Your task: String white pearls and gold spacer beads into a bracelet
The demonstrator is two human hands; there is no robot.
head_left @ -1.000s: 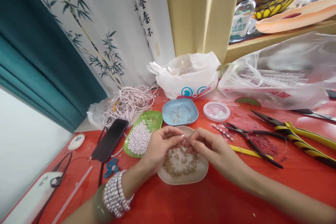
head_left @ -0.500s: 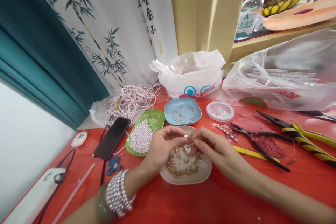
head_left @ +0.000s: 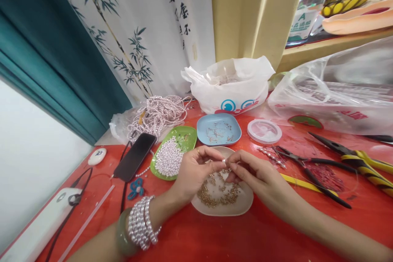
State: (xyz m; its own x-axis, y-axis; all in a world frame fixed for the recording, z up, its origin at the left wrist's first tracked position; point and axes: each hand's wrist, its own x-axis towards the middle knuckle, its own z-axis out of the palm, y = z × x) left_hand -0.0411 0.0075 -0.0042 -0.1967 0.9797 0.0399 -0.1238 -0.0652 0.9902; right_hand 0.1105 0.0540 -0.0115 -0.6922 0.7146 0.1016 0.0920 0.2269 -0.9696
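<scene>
Over an off-white dish [head_left: 221,210] of small gold beads [head_left: 211,200], my two hands meet fingertip to fingertip. Between the thumb and forefinger of my left hand [head_left: 195,172] is a small white pearl bead [head_left: 224,161]. My right hand [head_left: 259,172] is closed in a pinch right beside that bead; whatever it grips is too small to make out. A pearl bracelet [head_left: 143,223] of several strands and a green bangle [head_left: 123,233] circle my left wrist. Left of the hands, a green dish [head_left: 192,135] holds loose white pearl beads [head_left: 168,157].
Behind the hands are a blue dish [head_left: 201,129] with small metal findings and a round clear lid [head_left: 264,131]. Pliers [head_left: 307,159] and larger yellow-black pliers [head_left: 356,157] lie right. A phone [head_left: 135,157], bead strings [head_left: 159,116] and a white power strip [head_left: 46,221] are left.
The whole view has shifted slightly, so the table things appear further right. My fingertips have drawn closer together, and the pearl bead now sits against my right fingertips.
</scene>
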